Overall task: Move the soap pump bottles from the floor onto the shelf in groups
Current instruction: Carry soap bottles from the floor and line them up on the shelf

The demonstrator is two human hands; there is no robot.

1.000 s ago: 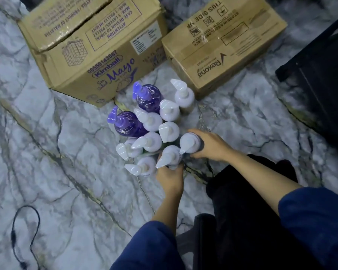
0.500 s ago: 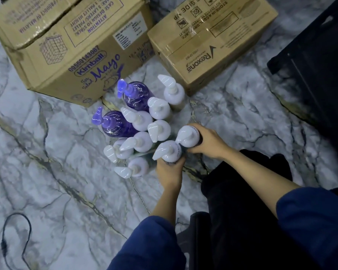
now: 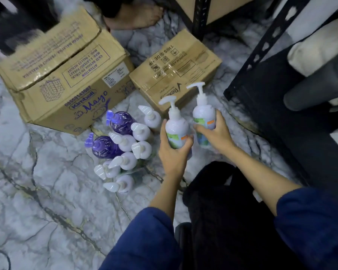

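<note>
Risk: the two are close together, so their long white pump spouts could clash or snag the black perforated metal shelf post (image 3: pixel 269 34) on the way in; smooth bodies could slip.

My left hand (image 3: pixel 173 151) wraps one white plastic pump bottle with a green-orange label (image 3: pixel 177 127); my right hand (image 3: pixel 215 131) wraps a second like it (image 3: pixel 203 114). Both are lifted off the grey marble floor (image 3: pixel 47 182), right of the remaining white and purple pump bottles (image 3: pixel 123 145), which stand by the cardboard boxes (image 3: pixel 66 78).

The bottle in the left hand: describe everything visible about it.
The bottle is white glossy plastic with a white pump head, spout pointing left in the picture. Its label shows green, blue and an orange patch. The left hand grips its lower body, fingers curled round it, holding it off the floor, tilted away, beside the right hand's bottle.
</note>
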